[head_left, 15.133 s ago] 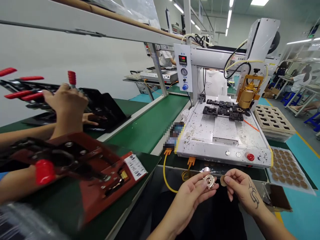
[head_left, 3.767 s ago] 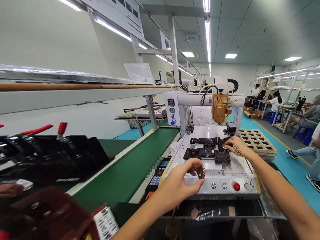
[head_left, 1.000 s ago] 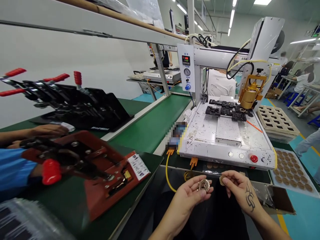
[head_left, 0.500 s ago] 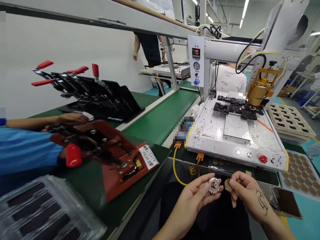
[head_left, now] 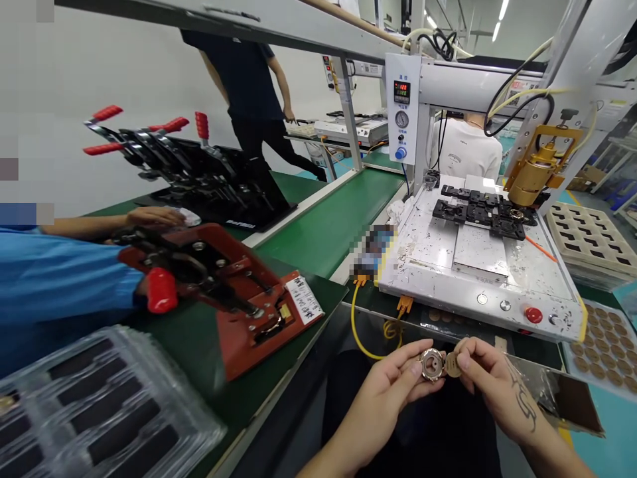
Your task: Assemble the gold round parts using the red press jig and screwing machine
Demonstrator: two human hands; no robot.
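Observation:
My left hand (head_left: 393,382) pinches a round metal watch case (head_left: 432,365) between thumb and fingers, its open ring facing up toward me. Between the thumb and fingers of my right hand (head_left: 480,368) is a thin round tan disc (head_left: 452,364), held by its edge. The disc is right beside the case, and I cannot tell whether they touch. Both hands are over my lap, in front of the white press machine (head_left: 432,279). Similar brown discs lie on a sheet (head_left: 604,345) at the right.
A red clamp fixture (head_left: 263,318) stands on the green bench at left, near a co-worker's blue sleeve (head_left: 64,272). Black clamps (head_left: 213,172) are behind it. Clear plastic trays (head_left: 109,405) lie front left. A beige tray stack (head_left: 592,239) stands right of the machine. A yellow cable (head_left: 355,325) hangs before it.
My right hand has brought the tan disc closer to the watch case. The view has shifted slightly. A person in dark clothes behind the bench has moved left, in mid-stride.

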